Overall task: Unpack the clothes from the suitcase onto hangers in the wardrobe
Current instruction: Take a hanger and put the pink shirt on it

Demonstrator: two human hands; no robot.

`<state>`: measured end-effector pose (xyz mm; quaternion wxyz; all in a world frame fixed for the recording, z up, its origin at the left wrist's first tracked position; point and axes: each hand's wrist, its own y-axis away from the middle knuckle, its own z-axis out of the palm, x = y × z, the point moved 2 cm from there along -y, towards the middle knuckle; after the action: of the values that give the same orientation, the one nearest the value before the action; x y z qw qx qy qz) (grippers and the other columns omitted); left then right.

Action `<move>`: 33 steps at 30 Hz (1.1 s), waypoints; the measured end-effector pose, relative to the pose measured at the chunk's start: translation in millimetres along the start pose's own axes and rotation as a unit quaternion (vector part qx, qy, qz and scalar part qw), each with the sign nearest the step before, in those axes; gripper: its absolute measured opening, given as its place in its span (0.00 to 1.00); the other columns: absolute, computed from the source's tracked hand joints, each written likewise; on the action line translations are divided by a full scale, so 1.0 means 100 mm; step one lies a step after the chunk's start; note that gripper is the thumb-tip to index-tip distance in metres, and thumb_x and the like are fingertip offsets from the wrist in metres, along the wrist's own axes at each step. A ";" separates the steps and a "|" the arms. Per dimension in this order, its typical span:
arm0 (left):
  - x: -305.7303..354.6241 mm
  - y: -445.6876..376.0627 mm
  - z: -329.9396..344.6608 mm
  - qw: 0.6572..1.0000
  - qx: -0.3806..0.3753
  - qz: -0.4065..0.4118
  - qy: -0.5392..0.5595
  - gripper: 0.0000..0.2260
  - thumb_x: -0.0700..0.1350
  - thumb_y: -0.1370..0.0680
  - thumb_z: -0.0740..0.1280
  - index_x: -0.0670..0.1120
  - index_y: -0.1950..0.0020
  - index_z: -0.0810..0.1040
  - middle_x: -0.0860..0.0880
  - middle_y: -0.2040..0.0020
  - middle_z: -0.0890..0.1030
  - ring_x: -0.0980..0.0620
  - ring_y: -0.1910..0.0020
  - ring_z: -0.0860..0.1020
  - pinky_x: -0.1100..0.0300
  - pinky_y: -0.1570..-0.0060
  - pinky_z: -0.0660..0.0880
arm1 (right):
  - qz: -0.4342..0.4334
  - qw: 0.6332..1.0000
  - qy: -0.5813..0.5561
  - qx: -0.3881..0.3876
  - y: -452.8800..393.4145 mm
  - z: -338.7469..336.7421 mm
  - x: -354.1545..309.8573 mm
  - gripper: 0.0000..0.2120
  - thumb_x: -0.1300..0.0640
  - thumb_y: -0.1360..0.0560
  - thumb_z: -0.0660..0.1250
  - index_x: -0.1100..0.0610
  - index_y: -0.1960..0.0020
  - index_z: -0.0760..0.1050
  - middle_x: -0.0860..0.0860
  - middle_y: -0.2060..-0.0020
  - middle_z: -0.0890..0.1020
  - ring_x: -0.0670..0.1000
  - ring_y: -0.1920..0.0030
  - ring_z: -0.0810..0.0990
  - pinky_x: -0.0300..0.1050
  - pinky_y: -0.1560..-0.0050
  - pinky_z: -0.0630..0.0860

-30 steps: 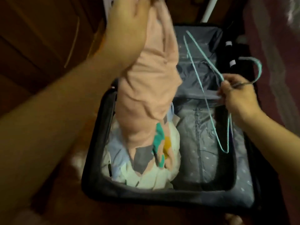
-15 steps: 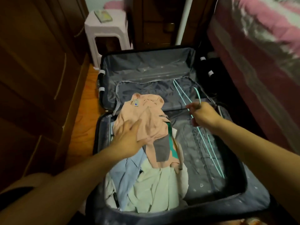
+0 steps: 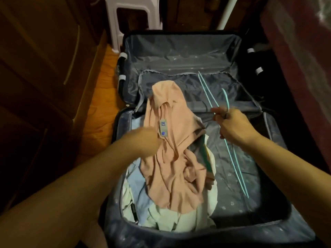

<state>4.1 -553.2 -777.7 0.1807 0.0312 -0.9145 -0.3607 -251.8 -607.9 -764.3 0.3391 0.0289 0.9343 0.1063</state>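
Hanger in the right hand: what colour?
Light teal; the hanger shows best in the head view, held by the right hand over the suitcase.

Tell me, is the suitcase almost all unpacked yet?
Not nearly. Done: the suitcase lies open on the floor. In hand: the right hand grips thin teal hangers, and the left hand is at the collar of the peach shirt, though blur hides its grip. Left: that shirt is not on a hanger yet, and a pile of pale clothes waits underneath.
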 end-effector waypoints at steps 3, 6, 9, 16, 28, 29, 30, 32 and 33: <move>-0.02 -0.12 0.07 0.955 0.066 -0.096 0.274 0.20 0.63 0.19 0.61 0.45 0.48 0.70 0.44 0.52 0.78 0.43 0.56 0.83 0.45 0.56 0.84 | -0.025 0.999 0.035 -0.025 0.03 0.09 -0.08 0.16 0.58 0.17 0.58 0.54 0.32 0.76 0.53 0.42 0.82 0.53 0.55 0.77 0.52 0.46 0.79; 0.07 -0.11 0.31 0.961 0.050 -0.090 0.256 0.22 0.62 0.24 0.69 0.47 0.41 0.71 0.47 0.47 0.79 0.45 0.50 0.80 0.51 0.49 0.81 | -0.024 0.998 0.045 -0.027 0.00 0.05 -0.22 0.16 0.58 0.18 0.59 0.54 0.32 0.76 0.51 0.51 0.80 0.58 0.53 0.79 0.51 0.45 0.79; 0.05 -0.13 0.37 0.976 0.069 -0.090 0.187 0.20 0.53 0.24 0.71 0.48 0.37 0.70 0.45 0.41 0.77 0.42 0.43 0.77 0.56 0.51 0.74 | -0.032 0.998 0.039 -0.037 -0.01 0.05 -0.35 0.18 0.58 0.20 0.62 0.54 0.31 0.75 0.52 0.48 0.82 0.55 0.53 0.80 0.55 0.44 0.80; -0.11 0.04 0.34 0.905 0.003 -0.070 0.420 0.07 0.39 0.20 0.69 0.46 0.44 0.73 0.44 0.47 0.79 0.44 0.48 0.80 0.49 0.50 0.83 | -0.041 0.996 0.055 -0.059 0.35 0.58 -0.46 0.21 0.45 0.26 0.72 0.55 0.38 0.77 0.47 0.46 0.77 0.52 0.49 0.79 0.42 0.47 0.73; -0.10 0.04 -0.19 0.916 0.318 0.104 0.221 0.04 0.48 0.19 0.65 0.49 0.51 0.75 0.49 0.48 0.77 0.48 0.50 0.77 0.51 0.48 0.76 | 0.000 0.960 -0.278 -0.045 0.40 0.31 -0.66 0.17 0.65 0.26 0.74 0.58 0.38 0.78 0.46 0.54 0.82 0.46 0.52 0.80 0.42 0.43 0.78; -0.01 0.03 -0.30 0.903 0.321 0.158 0.238 0.03 0.47 0.19 0.66 0.48 0.48 0.75 0.49 0.44 0.75 0.48 0.46 0.75 0.56 0.46 0.72 | -0.014 0.952 -0.300 -0.054 0.41 0.15 -0.74 0.16 0.66 0.26 0.73 0.56 0.40 0.78 0.47 0.55 0.82 0.46 0.53 0.80 0.40 0.46 0.79; 0.11 0.00 -0.44 0.898 0.310 0.209 0.234 0.06 0.44 0.20 0.68 0.47 0.44 0.75 0.48 0.40 0.73 0.50 0.42 0.74 0.64 0.45 0.69 | -0.037 0.947 -0.313 -0.063 0.41 -0.05 -0.85 0.18 0.69 0.26 0.71 0.56 0.39 0.77 0.48 0.54 0.82 0.46 0.54 0.80 0.36 0.50 0.79; 0.38 -0.07 -0.70 0.908 0.246 0.277 0.197 0.20 0.42 0.22 0.71 0.50 0.33 0.72 0.49 0.31 0.70 0.54 0.35 0.71 0.72 0.42 0.65 | -0.088 0.944 -0.307 -0.082 0.42 -0.47 -1.10 0.25 0.73 0.27 0.69 0.55 0.34 0.75 0.49 0.54 0.81 0.46 0.59 0.80 0.34 0.58 0.77; 0.57 -0.06 -0.88 0.914 0.206 0.302 0.178 0.25 0.42 0.23 0.72 0.53 0.28 0.69 0.51 0.28 0.69 0.56 0.33 0.71 0.70 0.38 0.66 | -0.111 0.946 -0.294 -0.078 0.43 -0.74 -1.24 0.28 0.74 0.29 0.70 0.54 0.34 0.75 0.49 0.54 0.81 0.46 0.61 0.80 0.34 0.60 0.76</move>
<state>-18.7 -625.1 -704.7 0.4306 -0.1459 -0.8870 -0.0809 -204.8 -595.1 -621.5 0.6093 -0.0718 0.7794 0.1270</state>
